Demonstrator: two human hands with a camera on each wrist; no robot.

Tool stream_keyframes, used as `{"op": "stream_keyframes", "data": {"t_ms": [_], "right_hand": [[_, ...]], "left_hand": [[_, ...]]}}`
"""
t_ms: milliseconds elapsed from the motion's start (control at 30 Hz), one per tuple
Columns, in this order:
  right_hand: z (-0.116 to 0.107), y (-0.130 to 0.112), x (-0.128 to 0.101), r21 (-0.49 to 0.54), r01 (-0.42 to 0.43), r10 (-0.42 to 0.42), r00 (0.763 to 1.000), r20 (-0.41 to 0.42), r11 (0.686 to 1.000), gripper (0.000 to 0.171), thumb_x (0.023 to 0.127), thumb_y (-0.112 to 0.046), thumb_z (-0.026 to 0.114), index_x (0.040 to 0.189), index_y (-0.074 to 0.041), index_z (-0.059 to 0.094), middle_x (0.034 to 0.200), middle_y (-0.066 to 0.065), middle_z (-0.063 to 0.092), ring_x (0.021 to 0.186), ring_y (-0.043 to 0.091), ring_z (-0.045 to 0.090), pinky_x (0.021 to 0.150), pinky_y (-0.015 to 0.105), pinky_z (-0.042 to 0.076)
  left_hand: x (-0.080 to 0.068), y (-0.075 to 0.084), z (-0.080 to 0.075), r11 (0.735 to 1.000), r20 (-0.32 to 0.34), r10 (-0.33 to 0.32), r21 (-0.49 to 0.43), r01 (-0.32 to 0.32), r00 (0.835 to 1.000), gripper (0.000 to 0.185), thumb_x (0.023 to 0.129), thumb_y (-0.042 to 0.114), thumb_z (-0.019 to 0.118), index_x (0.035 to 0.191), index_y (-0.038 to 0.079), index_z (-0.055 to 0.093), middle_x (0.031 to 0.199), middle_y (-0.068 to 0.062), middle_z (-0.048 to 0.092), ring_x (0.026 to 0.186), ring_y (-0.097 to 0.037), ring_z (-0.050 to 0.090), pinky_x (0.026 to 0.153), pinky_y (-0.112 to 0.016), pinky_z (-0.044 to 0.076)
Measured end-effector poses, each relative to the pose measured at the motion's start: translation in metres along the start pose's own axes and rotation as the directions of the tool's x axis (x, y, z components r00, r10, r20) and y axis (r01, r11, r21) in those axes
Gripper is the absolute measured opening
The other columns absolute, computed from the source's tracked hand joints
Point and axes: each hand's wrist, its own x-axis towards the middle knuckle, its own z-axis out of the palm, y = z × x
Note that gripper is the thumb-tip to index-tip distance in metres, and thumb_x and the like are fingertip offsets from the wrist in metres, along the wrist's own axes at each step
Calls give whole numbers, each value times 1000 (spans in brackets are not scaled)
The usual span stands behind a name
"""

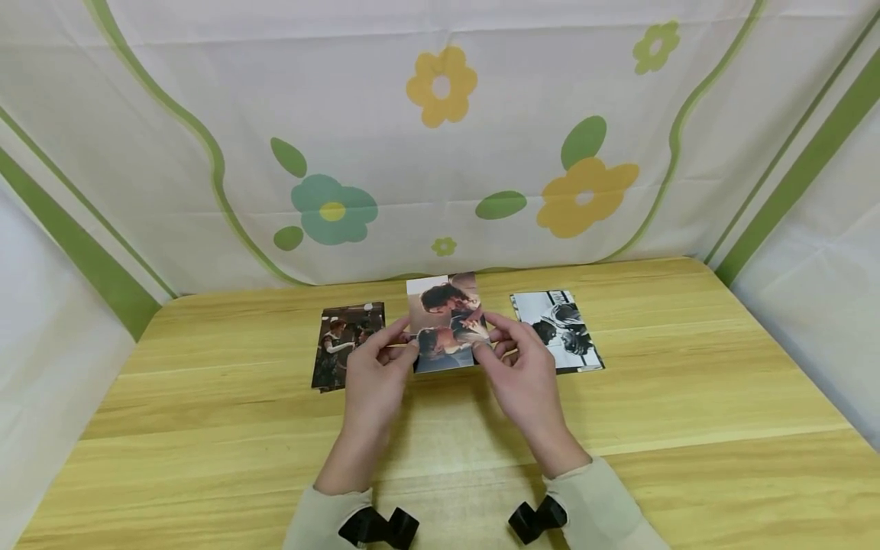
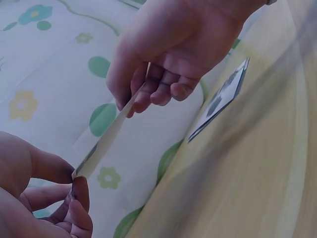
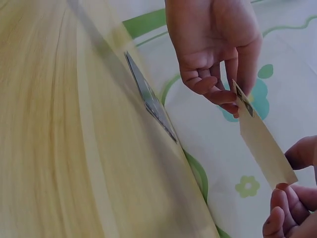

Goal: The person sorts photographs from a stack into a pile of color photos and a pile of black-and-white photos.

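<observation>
1. Left hand (image 1: 374,378) pinches the left edge of a warm-toned colour photo print (image 1: 447,322) between thumb and fingers.
2. Right hand (image 1: 522,374) pinches the print's right edge the same way.
3. The print is held above the pale wooden tabletop (image 1: 687,397), tilted up.
4. A dark colour photo (image 1: 347,344) lies flat to its left.
5. A black-and-white photo (image 1: 557,330) lies flat to its right.
6. A flower-patterned cloth (image 1: 440,137) hangs behind.

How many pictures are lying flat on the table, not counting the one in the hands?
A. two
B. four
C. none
A: a dark photo lies on the table to the left and a black-and-white photo to the right, while both hands, left hand and right hand, pinch the middle photo by its edges.
</observation>
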Motion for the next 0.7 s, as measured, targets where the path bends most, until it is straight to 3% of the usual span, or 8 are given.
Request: {"op": "stream_keyframes", "data": {"t_ms": [167, 400, 567, 700], "right_hand": [[15, -7, 0, -40, -12, 14, 998, 69, 999, 47, 93, -9, 77, 140, -15, 71, 114, 6, 69, 98, 17, 62, 81, 20, 54], [56, -17, -3, -38, 30, -21, 977, 211, 999, 49, 96, -11, 74, 145, -13, 67, 115, 6, 67, 96, 15, 62, 79, 22, 56], [81, -26, -6, -15, 62, -56, 958, 283, 998, 50, 98, -12, 73, 147, -12, 65, 116, 3, 65, 93, 11, 61, 74, 21, 54], [92, -30, -5, -31, 75, -62, 952, 299, 997, 50, 98, -12, 72, 148, -10, 64, 115, 2, 65, 92, 10, 60, 74, 22, 52]], "left_hand": [[4, 1, -20, 997, -22, -29, 67, 30, 999, 41, 102, 5, 68, 142, 13, 71, 126, -13, 69, 100, -18, 61, 68, -18, 46], [15, -2, -65, 985, -59, -102, 131, 109, 993, 44, 103, 8, 66, 146, 11, 67, 134, -12, 65, 112, -17, 57, 77, -13, 49], [19, -6, -94, 977, -116, -129, 157, 147, 985, 43, 104, 11, 65, 147, 13, 67, 132, -8, 64, 107, -12, 56, 74, -16, 48], [21, -9, -102, 974, -165, -128, 163, 155, 978, 41, 104, 12, 65, 144, 12, 68, 127, -4, 65, 100, -8, 57, 70, -18, 47]]}}
